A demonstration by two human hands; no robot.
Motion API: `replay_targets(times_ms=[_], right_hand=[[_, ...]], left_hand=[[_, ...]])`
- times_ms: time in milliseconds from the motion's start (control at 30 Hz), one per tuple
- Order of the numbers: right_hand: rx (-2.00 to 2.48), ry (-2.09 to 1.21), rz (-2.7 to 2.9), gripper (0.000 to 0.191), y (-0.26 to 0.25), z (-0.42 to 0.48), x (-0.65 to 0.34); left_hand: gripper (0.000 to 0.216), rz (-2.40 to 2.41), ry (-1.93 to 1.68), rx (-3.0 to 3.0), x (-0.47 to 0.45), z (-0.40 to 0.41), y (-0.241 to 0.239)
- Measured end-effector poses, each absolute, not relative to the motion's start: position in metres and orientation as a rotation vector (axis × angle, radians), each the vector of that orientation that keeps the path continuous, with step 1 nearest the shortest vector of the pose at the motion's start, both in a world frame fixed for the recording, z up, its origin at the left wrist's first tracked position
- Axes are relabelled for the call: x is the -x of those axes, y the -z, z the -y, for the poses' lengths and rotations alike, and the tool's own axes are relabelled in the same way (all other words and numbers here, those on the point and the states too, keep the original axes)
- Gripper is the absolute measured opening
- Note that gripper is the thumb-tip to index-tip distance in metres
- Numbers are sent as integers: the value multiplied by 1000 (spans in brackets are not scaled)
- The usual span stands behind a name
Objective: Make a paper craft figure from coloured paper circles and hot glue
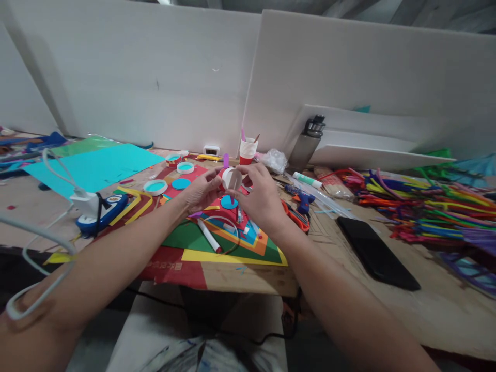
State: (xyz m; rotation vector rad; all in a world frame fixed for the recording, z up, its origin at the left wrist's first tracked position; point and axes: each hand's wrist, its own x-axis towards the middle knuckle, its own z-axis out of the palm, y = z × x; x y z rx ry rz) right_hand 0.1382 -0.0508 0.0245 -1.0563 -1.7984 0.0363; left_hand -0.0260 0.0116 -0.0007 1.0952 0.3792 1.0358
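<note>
Both hands hold a small paper cup point(228, 178) over the middle of the table, its white round end facing me. My left hand point(205, 191) grips its left side with thumb and fingers. On the other side, my right hand point(261, 194) pinches the edge, its fingertips partly hiding it. A purple strip point(226, 160) sticks up behind the cup; I cannot tell whether it is attached. Below lie a blue paper disc point(229, 202), a white marker with a red end point(209, 236) and layered coloured paper sheets point(176, 237). Another blue disc point(181, 184) lies near white rings point(155, 187) with blue centres.
A stack of paper cups point(248, 150) and a grey bottle point(307, 144) stand at the back. To the right are orange-handled scissors point(298, 219), a blue glue gun point(306, 201), a black phone point(375, 252) and colourful pipe cleaners point(430, 201). A power strip point(103, 214) with cables lies left.
</note>
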Motion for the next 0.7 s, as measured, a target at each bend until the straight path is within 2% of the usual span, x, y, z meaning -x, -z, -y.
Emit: replay_targets(times_ms=[133,400,600,700], right_hand=[[1011,22,1794,48,-21,48,-138],[990,56,1815,47,-16,46,-137],[980,63,1772,44,-13,44,-138],[996,100,1784,43,-11,43,-139]], left_hand=[[56,-359,-1039,-1136,26,-14,1],[59,-336,-1055,-1167,24,-13,1],[55,-391,-1013,-1130,25,-11,-1],[42,-416,-973,-1129,25,-10,1]])
